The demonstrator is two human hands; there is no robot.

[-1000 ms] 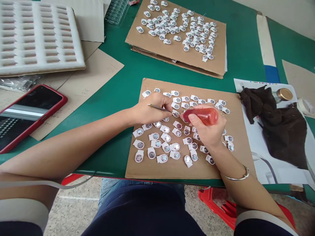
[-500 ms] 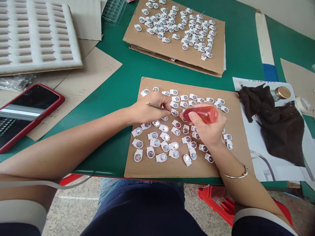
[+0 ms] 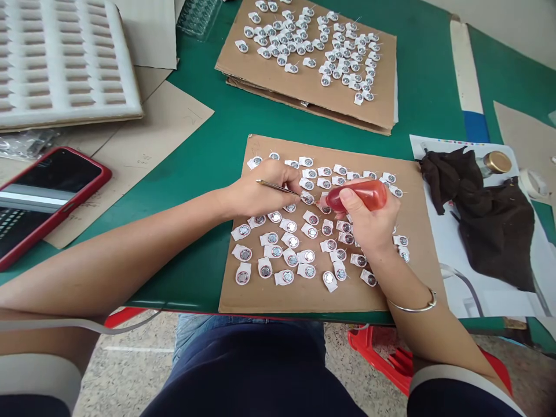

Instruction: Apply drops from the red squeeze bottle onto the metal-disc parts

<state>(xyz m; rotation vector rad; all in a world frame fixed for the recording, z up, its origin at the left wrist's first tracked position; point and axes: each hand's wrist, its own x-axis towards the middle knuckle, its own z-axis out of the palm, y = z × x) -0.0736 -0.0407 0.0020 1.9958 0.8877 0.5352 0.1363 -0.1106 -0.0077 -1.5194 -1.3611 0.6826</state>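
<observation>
My left hand [image 3: 271,186] is closed on thin metal tweezers [image 3: 274,186], its fingertips beside a small round piece with a white tab [image 3: 307,198]. Facing it, my right hand [image 3: 369,223] grips a red squeeze bottle [image 3: 358,196], whose narrow tip points left and lies close to the same piece. Whether the tip touches the piece is too small to tell. Both hands are over a brown cardboard sheet [image 3: 260,301] bearing several rows of such round pieces, some hidden under the hands.
Behind lies a cardboard stack [image 3: 252,72] with many similar pieces. A white foam tray [image 3: 52,63] and a red-cased phone [image 3: 47,197] are on the left. Brown cloth [image 3: 495,231] and a gold-lidded jar [image 3: 497,163] rest on white paper at right.
The red bottle in my right hand has shifted slightly right and tipped flatter, its tip drawn a little away from the piece. My left hand stays nearly in place with the tweezers.
</observation>
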